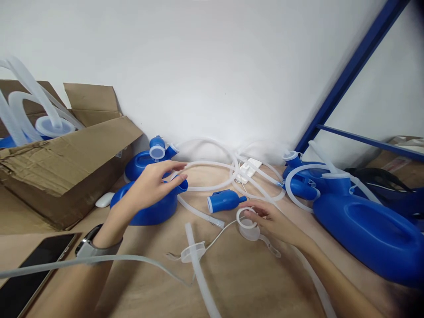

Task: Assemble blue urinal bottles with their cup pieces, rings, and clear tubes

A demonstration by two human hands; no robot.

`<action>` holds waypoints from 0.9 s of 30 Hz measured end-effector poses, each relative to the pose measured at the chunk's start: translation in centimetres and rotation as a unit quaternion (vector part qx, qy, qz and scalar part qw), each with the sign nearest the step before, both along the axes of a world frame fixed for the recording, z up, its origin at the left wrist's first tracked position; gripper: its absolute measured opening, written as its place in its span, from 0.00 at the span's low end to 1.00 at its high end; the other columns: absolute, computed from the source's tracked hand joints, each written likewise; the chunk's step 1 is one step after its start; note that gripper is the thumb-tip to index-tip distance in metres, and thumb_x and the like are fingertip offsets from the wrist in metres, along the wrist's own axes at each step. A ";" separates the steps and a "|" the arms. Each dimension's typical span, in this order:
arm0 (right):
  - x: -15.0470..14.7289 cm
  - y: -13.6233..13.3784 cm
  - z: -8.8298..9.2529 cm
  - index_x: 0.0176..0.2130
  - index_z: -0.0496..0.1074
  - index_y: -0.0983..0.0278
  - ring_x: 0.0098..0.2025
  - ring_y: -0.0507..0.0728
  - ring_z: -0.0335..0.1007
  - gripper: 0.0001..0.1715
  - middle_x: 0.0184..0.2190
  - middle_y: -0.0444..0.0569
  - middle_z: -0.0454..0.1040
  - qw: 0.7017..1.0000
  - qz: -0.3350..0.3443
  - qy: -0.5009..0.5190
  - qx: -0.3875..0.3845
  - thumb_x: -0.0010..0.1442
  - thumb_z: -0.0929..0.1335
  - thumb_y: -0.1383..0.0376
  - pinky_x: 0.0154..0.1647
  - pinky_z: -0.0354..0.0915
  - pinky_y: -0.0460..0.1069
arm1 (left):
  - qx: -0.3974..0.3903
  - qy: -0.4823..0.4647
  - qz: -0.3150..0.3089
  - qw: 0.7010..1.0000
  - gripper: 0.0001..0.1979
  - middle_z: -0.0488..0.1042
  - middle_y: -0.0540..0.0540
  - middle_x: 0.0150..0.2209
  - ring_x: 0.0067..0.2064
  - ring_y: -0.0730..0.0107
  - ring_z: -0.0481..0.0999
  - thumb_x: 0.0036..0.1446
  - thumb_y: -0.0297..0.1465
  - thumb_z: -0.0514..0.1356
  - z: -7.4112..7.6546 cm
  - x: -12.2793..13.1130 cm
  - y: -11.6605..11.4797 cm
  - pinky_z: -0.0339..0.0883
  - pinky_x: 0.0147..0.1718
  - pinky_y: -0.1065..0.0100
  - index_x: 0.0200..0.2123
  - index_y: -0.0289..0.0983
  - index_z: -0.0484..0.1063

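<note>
My left hand (pixel 154 183) is over a blue plastic urinal bottle (pixel 149 216), thumb and forefinger apart beside its mouth. The bottle rests on the table, and my hand covers part of it. Between thumb and fingers, my right hand (pixel 265 216) pinches a white ring (pixel 247 217). Just below the ring lies a translucent cap (pixel 249 232) with a strap. Between the hands is a small blue funnel-shaped piece (pixel 226 201) on its side. A clear tube (pixel 202 282) passes through another translucent cap (pixel 193 252) in front.
An open cardboard box (pixel 73 168) with tubes stands left, near a white mouse (pixel 104 200) and a phone (pixel 36 269). More blue bottles (pixel 367 225) stand right. Coiled tubing (pixel 212 163) and a white power strip (pixel 248 170) lie near the wall. A grey cable (pixel 132 258) crosses the foreground.
</note>
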State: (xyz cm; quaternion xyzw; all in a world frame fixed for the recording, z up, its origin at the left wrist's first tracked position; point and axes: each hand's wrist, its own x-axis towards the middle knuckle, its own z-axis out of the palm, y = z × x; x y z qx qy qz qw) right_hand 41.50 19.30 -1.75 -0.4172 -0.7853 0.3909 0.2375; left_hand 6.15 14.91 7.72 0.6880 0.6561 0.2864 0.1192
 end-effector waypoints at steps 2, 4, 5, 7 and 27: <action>-1.4 -0.1 0.4 0.54 0.76 0.60 0.33 0.51 0.69 0.25 0.49 0.52 0.74 0.999 0.012 0.043 -0.028 0.67 0.68 0.47 0.33 0.69 0.48 | -0.046 0.073 0.002 0.996 0.38 0.68 0.57 0.64 0.66 0.78 0.70 0.49 0.62 0.51 -0.5 -2.1 0.9 0.70 0.72 0.68 0.59 0.53 0.68; -3.2 0.0 0.7 0.59 0.72 0.56 0.31 0.49 0.67 0.27 0.49 0.50 0.73 0.993 0.024 0.098 -0.056 0.66 0.70 0.49 0.29 0.68 0.46 | -0.091 0.125 -0.003 0.988 0.44 0.60 0.58 0.69 0.74 0.68 0.61 0.40 0.66 0.56 -1.3 -3.7 1.6 0.57 0.82 0.57 0.61 0.56 0.66; -4.2 0.1 0.9 0.62 0.70 0.54 0.31 0.49 0.67 0.29 0.46 0.49 0.72 0.989 0.032 0.128 -0.066 0.65 0.71 0.50 0.28 0.69 0.45 | -0.115 0.139 -0.012 0.984 0.48 0.59 0.57 0.70 0.75 0.65 0.59 0.37 0.67 0.58 -1.8 -4.3 1.9 0.55 0.83 0.57 0.61 0.55 0.66; -6.4 0.2 1.2 0.62 0.70 0.55 0.32 0.50 0.69 0.29 0.42 0.48 0.71 0.978 0.059 0.182 -0.078 0.65 0.71 0.52 0.26 0.70 0.44 | -0.152 0.150 -0.024 0.977 0.53 0.60 0.53 0.69 0.73 0.64 0.63 0.34 0.69 0.57 -2.5 -4.8 2.3 0.58 0.81 0.59 0.63 0.52 0.64; -18.6 2.6 0.7 0.46 0.78 0.61 0.54 0.59 0.70 0.15 0.47 0.51 0.76 0.952 -0.003 0.225 0.206 0.70 0.63 0.63 0.58 0.66 0.57 | -0.155 0.194 -0.067 0.966 0.46 0.74 0.53 0.56 0.59 0.77 0.71 0.38 0.69 0.52 -3.2 -2.4 2.0 0.64 0.51 0.81 0.59 0.56 0.66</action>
